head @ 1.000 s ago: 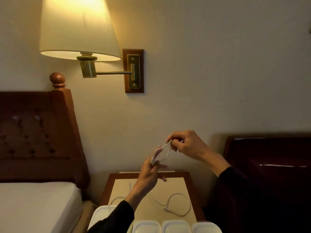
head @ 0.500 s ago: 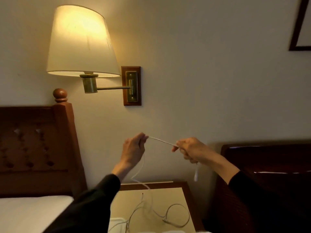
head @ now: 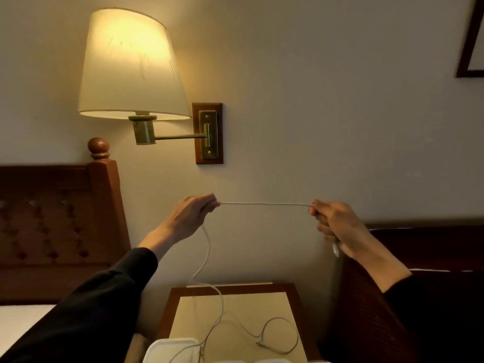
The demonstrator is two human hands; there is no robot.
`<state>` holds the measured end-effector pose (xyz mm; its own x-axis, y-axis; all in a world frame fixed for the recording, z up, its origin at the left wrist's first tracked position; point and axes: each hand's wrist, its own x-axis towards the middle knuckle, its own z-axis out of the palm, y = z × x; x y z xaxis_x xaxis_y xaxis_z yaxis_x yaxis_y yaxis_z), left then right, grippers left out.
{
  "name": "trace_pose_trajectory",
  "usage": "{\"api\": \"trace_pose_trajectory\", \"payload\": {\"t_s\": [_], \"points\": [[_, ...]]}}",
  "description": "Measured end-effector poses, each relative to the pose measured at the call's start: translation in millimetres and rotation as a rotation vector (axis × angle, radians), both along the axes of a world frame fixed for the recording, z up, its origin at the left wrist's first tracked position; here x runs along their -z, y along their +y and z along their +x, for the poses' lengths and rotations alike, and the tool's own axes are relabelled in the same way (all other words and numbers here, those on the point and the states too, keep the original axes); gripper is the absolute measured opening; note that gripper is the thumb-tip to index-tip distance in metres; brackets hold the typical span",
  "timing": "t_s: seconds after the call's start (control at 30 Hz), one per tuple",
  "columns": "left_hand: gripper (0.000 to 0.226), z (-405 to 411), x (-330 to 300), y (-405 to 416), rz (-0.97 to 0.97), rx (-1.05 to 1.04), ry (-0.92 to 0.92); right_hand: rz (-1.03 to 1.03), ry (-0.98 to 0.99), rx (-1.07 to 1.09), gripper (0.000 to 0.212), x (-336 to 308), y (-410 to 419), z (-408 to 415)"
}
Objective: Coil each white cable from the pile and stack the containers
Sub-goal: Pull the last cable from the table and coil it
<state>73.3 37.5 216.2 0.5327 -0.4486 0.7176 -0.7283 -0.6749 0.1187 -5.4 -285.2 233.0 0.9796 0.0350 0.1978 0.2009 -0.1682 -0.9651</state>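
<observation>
Cable [head: 264, 204] runs taut and level across the middle of the frame, pinched at 1 end by the left hand [head: 192, 218] and at the other by the right hand [head: 337, 227]. Both hands are closed on it; a short white plug end [head: 335, 249] pokes out below the right fist. From the left hand the slack drops down to the nightstand [head: 237, 307] at the bottom centre, where it lies in loose curves beside a second cable end and crosses a white container [head: 171, 349] at the bottom edge. I judge the step in hand to be drawing out a straight length before winding it. To do that well, the right hand should keep a firm hold on the plug end while the left lets the cable slide through lightly, so kinks run out toward the free tail; each loop should then be laid the same size into the right hand without twisting, and the tail watched so it does not snag the other cable on the nightstand. Compared with half a second ago, the hands have moved farther apart, the stretched length is longer and now level instead of sloping, and the plug end that hung free below the right hand now sits tucked against it.
</observation>
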Motion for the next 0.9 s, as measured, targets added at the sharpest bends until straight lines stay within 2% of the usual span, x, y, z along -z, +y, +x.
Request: {"api": "trace_pose_trajectory", "payload": {"t_s": [0.1, 0.2, 0.27, 0.33, 0.37, 0.4, 0.43, 0.47, 0.5, 0.53, 0.6, 0.67, 0.77, 0.9], "points": [[0.026, 1, 9, 12, -0.032, 0.006, 0.007, -0.029, -0.056, 0.034, 0.035, -11, -13, 7], [0.023, 3, 4, 18, -0.066, -0.068, 0.07, 0.054, -0.087, 0.159, 0.036, -15, -22, 13], [0.023, -2, -8, 11, -0.084, -0.091, 0.066, -0.224, -0.152, 0.277, 0.032, -13, -21, 25], [0.028, -14, -30, -11, -0.096, -0.09, 0.058, -0.667, -0.187, 0.412, 0.027, -9, -4, 33], [0.03, -20, -42, -26, -0.111, -0.096, 0.077, -0.79, -0.273, 0.505, 0.035, -7, 11, 35], [0.031, -25, -54, -40, -0.153, -0.106, 0.119, -0.821, -0.442, 0.566, 0.041, -5, 28, 35], [0.033, -29, -66, -53, -0.23, -0.111, 0.185, -0.736, -0.608, 0.58, 0.038, -8, 49, 29], [0.034, -32, -77, -64, -0.336, -0.1, 0.281, -0.628, -0.738, 0.553, 0.028, -13, 71, 22], [0.034, -35, -85, -72, -0.462, -0.068, 0.402, -0.528, -0.763, 0.479, 0.019, -20, 91, 15], [0.032, -38, -92, -78, -0.592, -0.025, 0.525, -0.476, -0.707, 0.38, 0.017, -24, 108, 11], [0.028, -48, -103, -83, -0.811, 0.063, 0.729, -0.491, -0.449, 0.144, 0.024, -28, 132, 14], [0.025, -56, -107, -78, -0.921, 0.119, 0.808, -0.389, -0.281, -0.089, 0.024, -33, 142, 15], [0.026, -55, -102, -55, -0.95, 0.01, 0.736, -0.119, -0.087, -0.245, 0.034, -39, 143, 4], [0.03, -45, -87, -23, -1.001, -0.16, 0.657, -0.088, 0.027, -0.321, 0.037, -38, 128, -14]]}}
